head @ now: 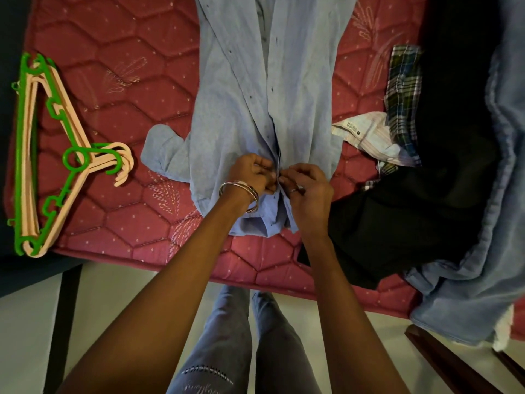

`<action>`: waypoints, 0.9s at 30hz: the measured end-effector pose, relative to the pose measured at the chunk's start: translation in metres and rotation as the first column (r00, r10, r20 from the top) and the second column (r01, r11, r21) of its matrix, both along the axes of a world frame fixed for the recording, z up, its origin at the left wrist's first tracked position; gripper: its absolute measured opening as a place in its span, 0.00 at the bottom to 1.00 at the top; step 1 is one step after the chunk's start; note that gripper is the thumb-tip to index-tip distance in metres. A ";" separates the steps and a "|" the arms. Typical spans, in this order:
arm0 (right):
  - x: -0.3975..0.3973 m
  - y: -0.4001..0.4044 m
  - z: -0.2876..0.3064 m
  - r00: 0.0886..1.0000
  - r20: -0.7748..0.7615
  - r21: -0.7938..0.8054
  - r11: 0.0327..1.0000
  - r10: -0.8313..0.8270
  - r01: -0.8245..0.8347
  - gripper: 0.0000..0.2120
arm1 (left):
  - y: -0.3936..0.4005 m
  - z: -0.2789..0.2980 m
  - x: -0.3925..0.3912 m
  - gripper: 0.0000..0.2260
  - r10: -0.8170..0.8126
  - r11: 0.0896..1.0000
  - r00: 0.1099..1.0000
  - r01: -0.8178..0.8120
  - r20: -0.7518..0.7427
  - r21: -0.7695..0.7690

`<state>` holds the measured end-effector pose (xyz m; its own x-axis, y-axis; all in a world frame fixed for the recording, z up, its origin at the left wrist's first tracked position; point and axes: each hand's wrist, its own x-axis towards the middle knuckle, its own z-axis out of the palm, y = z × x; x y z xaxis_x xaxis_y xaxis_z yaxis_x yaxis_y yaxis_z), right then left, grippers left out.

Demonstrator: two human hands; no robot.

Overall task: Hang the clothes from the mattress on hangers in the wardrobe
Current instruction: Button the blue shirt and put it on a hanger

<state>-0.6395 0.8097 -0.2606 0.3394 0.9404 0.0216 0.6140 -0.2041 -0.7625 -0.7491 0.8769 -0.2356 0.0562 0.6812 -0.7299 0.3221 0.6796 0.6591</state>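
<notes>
A light blue button-up shirt (301, 89) lies spread on the red quilted mattress (119, 115), collar end toward me. My left hand (251, 173) and my right hand (305, 184) pinch the two front edges of the shirt together near the collar, fingers curled at a button. A stack of plastic hangers (37, 155), one green on top of several peach ones, lies at the mattress's left edge. More clothes sit to the right: a white striped garment (372, 135), a plaid one (403, 89) and a black one (397, 223).
A thick blue blanket (494, 223) drapes over the mattress's right corner. A dark piece of furniture (34, 274) stands at the left by the mattress. A dark wooden edge (443, 359) shows at the bottom right. My legs stand on a pale floor (28, 336).
</notes>
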 end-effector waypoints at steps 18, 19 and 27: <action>-0.013 0.010 0.012 0.867 -0.430 -0.328 0.938 -0.251 0.109 0.07 | -0.020 -0.018 -0.001 0.15 0.203 0.973 0.976 -0.193 -0.081 0.124; -0.010 0.011 0.011 0.838 -0.485 -0.352 0.933 -0.250 0.074 0.07 | -0.019 -0.018 -0.002 0.15 0.184 0.977 0.979 -0.173 -0.083 0.127; -0.003 0.012 0.015 0.962 -0.269 -0.247 0.961 0.052 -0.121 0.08 | -0.015 -0.011 -0.012 0.14 -0.024 0.957 0.993 0.057 -0.119 0.284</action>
